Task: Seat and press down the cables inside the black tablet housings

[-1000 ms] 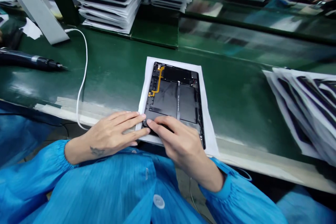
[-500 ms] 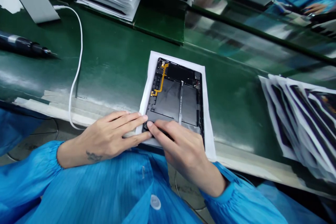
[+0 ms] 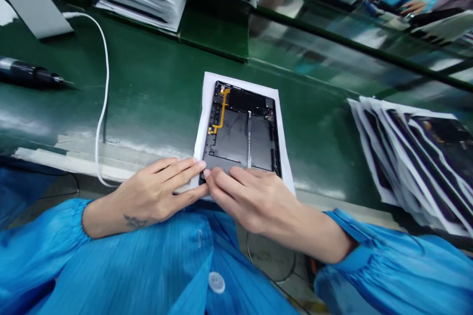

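green bench point(image 3: 155, 88) (patchily shiny) under white sheet point(image 3: 205, 112), pointed tool point(image 3: 35, 75), cable point(image 3: 107, 66), fanned stack point(image 3: 414, 157)

The tablet point(image 3: 240, 130) looks mostly smooth, dark plastic with a low satin sheen; its yellow ribbon point(image 3: 223, 109) resembles thin, glossy film. Beneath it, the white sheet point(image 3: 204, 123) is matt, like paper or thin foam. The green bench point(image 3: 155, 83) is smooth and shiny. Toward nine o'clock from the tablet, the driver point(image 3: 33, 75) has a glossy dark body and metallic tip point(image 3: 65, 81). At six, the coat's point(image 3: 177, 261) wrinkled cloth carries a smooth plastic button point(image 3: 216, 282).
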Action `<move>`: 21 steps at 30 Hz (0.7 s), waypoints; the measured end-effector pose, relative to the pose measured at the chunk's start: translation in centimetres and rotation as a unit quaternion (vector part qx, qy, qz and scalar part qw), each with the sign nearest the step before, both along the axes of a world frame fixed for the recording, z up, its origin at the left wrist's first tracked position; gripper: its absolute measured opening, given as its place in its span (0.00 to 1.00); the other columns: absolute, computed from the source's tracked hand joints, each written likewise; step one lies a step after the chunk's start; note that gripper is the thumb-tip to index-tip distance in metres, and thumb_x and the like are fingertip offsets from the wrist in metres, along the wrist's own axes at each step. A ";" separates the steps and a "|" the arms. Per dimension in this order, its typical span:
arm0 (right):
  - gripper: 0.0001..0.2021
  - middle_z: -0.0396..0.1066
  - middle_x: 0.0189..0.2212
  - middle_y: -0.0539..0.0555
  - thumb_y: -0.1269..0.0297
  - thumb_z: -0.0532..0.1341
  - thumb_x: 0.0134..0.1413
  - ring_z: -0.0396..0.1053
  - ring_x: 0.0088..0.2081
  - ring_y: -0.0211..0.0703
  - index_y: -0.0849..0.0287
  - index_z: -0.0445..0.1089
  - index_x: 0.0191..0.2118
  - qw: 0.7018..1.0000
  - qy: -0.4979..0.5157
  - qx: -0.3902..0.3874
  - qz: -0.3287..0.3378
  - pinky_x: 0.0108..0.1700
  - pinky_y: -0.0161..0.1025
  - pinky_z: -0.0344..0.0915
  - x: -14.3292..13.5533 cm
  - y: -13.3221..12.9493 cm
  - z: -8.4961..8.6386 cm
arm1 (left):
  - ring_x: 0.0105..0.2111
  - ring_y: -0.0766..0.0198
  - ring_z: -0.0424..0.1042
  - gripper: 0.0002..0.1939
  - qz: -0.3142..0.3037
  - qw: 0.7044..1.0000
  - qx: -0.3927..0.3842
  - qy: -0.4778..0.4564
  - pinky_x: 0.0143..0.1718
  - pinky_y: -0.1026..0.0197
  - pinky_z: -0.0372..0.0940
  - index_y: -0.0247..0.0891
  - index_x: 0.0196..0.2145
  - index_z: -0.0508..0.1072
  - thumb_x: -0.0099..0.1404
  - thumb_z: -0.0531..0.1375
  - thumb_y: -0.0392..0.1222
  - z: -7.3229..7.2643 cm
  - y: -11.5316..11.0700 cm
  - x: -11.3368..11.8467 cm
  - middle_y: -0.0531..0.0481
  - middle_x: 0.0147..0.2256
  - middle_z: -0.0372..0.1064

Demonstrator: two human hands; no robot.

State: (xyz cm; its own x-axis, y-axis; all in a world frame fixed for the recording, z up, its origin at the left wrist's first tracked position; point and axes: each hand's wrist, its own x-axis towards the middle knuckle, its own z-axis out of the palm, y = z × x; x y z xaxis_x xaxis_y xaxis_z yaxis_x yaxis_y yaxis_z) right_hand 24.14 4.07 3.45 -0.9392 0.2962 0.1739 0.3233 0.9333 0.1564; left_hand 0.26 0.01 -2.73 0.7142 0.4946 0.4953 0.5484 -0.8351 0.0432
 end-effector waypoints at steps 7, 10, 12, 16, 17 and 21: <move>0.12 0.71 0.31 0.51 0.75 0.52 0.68 0.63 0.29 0.39 0.61 0.71 0.37 1.000 0.007 -0.003 -0.009 0.25 0.39 0.55 0.1 0.1 -0.6 | 0.59 0.48 0.70 0.17 0.011 1.000 -0.012 0.009 0.56 0.48 0.70 0.36 0.58 0.71 0.73 0.57 0.34 0.2 0.0 0.0 0.35 0.59 0.69; 0.13 0.74 0.34 0.54 0.74 0.50 0.70 0.67 0.32 0.40 0.63 0.72 0.45 0.996 0.064 -0.020 -0.053 0.28 0.38 0.61 0.8 -0.2 -1.0 | 0.57 0.50 0.73 0.17 0.023 1.000 -0.008 0.010 0.54 0.48 0.72 0.38 0.58 0.71 0.74 0.57 0.37 0.5 -0.1 0.0 0.39 0.59 0.70; 0.12 0.76 0.36 0.56 0.71 0.54 0.69 0.69 0.33 0.42 0.63 0.71 0.53 0.980 0.157 -0.020 -0.119 0.31 0.39 0.63 1.2 -1.1 -1.1 | 0.56 0.51 0.73 0.15 0.032 0.999 -0.006 -0.020 0.53 0.50 0.72 0.36 0.56 0.73 0.73 0.58 0.37 0.5 -0.3 0.0 0.41 0.57 0.72; 0.15 0.75 0.30 0.50 0.68 0.60 0.67 0.67 0.27 0.38 0.54 0.71 0.56 0.867 0.437 -0.083 -0.227 0.32 0.39 0.66 1.3 -3.6 -1.4 | 0.55 0.55 0.74 0.09 0.048 0.992 -0.017 -0.117 0.55 0.55 0.72 0.30 0.48 0.75 0.70 0.60 0.30 -0.2 -0.7 0.0 0.40 0.52 0.76; 0.13 0.75 0.30 0.51 0.63 0.57 0.70 0.68 0.27 0.39 0.53 0.73 0.54 0.841 0.475 -0.118 -0.230 0.34 0.40 0.67 1.3 -4.1 -1.6 | 0.55 0.55 0.75 0.09 0.051 0.991 -0.016 -0.124 0.55 0.55 0.72 0.29 0.47 0.75 0.69 0.61 0.30 -0.3 -0.7 0.0 0.39 0.51 0.76; 0.28 0.74 0.32 0.56 0.47 0.44 0.72 0.71 0.35 0.44 0.57 0.78 0.45 0.831 0.482 -0.199 -0.195 0.38 0.46 0.68 1.0 -5.1 -3.2 | 0.57 0.52 0.73 0.15 0.033 0.997 0.012 -0.070 0.54 0.53 0.73 0.29 0.54 0.73 0.70 0.60 0.30 -0.2 -0.3 0.1 0.38 0.54 0.74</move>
